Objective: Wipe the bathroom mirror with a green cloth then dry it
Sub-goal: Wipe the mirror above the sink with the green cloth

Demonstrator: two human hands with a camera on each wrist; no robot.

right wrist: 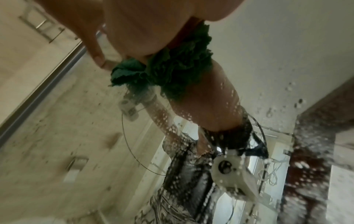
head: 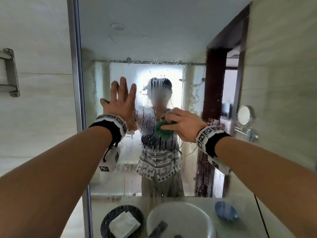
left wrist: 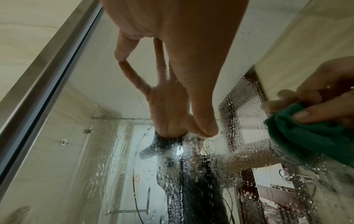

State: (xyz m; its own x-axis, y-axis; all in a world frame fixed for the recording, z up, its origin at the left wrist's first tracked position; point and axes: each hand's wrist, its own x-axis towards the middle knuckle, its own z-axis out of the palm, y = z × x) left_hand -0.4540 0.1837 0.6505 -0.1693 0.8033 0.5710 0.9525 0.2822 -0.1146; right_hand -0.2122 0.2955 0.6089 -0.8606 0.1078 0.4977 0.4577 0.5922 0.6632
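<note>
Mirror (head: 154, 40) wet — wiping under way.
Right hand (head: 181, 124) gripped bunched cloth (head: 163, 130) against glass; left hand (head: 122, 103) pressed flat, fingers spread.

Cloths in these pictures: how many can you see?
2. A crumpled green cloth is gripped in the right hand against the mirror; a folded white cloth lies on the dark round dish. Others may be hidden.

The left hand (head: 121, 103) lay flat against the mirror (head: 154, 40), fingers spread, left of the right hand (head: 181, 123), which pressed a bunched cloth (head: 163, 130) to the glass. Water drops sat on the mirror around and below both hands. A wall rack (head: 9, 73) hung left of the mirror's frame (head: 76, 66); a round swivel mirror (head: 244, 115) stood out from the wall at right.
</note>
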